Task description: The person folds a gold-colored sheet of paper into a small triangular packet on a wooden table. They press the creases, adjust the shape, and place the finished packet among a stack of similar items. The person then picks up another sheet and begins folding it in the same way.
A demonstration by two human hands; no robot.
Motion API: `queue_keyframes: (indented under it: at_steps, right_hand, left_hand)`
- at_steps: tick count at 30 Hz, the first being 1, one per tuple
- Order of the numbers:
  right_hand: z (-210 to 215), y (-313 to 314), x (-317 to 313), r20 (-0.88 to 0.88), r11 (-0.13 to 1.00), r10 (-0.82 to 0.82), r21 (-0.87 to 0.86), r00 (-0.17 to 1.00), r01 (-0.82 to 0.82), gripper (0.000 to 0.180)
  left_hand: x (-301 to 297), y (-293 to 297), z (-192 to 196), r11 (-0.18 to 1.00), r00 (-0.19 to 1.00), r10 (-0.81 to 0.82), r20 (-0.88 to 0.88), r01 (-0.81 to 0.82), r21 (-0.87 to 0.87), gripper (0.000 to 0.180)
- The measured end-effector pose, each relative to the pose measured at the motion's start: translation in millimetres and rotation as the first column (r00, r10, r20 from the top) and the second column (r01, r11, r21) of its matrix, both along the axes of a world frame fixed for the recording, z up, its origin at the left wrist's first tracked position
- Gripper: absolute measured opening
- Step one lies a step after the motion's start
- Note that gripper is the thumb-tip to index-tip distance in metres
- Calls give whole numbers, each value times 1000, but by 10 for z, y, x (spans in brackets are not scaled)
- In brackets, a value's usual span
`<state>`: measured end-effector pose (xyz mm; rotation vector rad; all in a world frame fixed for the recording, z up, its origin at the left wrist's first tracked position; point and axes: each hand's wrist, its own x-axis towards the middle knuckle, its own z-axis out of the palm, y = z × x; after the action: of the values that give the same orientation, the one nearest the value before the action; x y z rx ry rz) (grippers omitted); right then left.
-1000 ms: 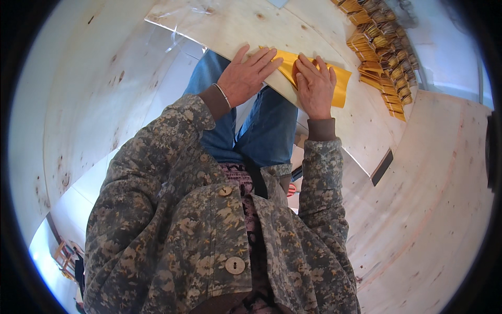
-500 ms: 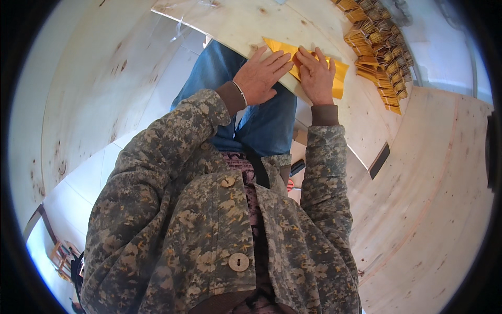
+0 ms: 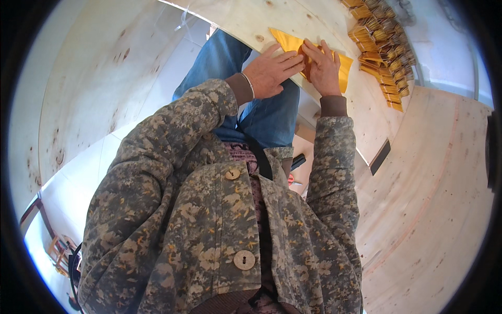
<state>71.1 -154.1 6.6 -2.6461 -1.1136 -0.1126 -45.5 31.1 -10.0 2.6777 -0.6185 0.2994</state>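
Note:
A yellow sheet of paper [image 3: 288, 42] lies on the pale wooden tabletop [image 3: 314, 15] near its front edge. My left hand [image 3: 272, 73] presses flat on the sheet's near side, fingers stretched toward the right. My right hand [image 3: 323, 67] lies flat on the sheet's middle, fingers pointing up and touching the left fingertips. Part of the sheet is hidden under both palms. Both forearms wear camouflage-pattern sleeves.
Rows of several folded yellow paper pieces [image 3: 380, 49] lie at the table's right. Pale plywood panels [image 3: 434, 209] curve along the right and the left [image 3: 89, 94]. My blue-jeaned leg [image 3: 246, 89] shows under the table edge. A dark flat bar [image 3: 380, 156] sits below the tabletop.
My left hand has slid right across the yellow sheet until its fingertips meet my right hand. The right hand stays pressed on the sheet.

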Motion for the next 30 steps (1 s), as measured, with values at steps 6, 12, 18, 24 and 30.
queue_keyframes:
  at_steps: [6,12,18,24,30]
  right_hand:
    - [25,20,19,-7,1000,7,-25,1000,-7,42]
    - [5,0,4,-18,999,21,36,1000,-20,39]
    - [-34,-19,26,-53,997,26,79,998,-22,38]
    - [-66,-31,30,-43,997,24,78,999,-21,39]
    - [-108,0,-52,-30,990,3,138,1000,2,37]
  left_hand:
    - [54,-40,-70,988,989,29,147,-50,147,75]
    - [-10,-135,-52,998,996,3,92,-9,61,77]
    - [-52,-157,-2,996,998,8,69,-15,93,75]
    - [-68,-162,-8,998,999,4,48,-7,59,70]
    - [-69,-92,-21,999,998,-36,54,36,1,73]
